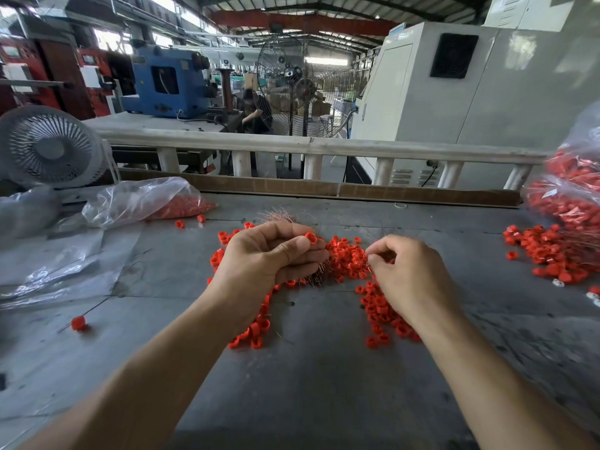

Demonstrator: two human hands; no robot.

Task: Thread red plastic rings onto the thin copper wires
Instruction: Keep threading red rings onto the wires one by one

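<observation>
Factory machines and fans stand beyond the grey worktop [308,368], where loose red rings [349,254] lie heaped at twelve o'clock from my wrists, over a bundle of copper wires [279,217]. My left hand [259,258] has its grip pinched on one ring [310,237], while my right hand [412,274] curls at three o'clock of it, whether on a wire I cannot tell. To thread cleanly, I should turn the ring's bore toward the wire tip and steady both wrists.
</observation>
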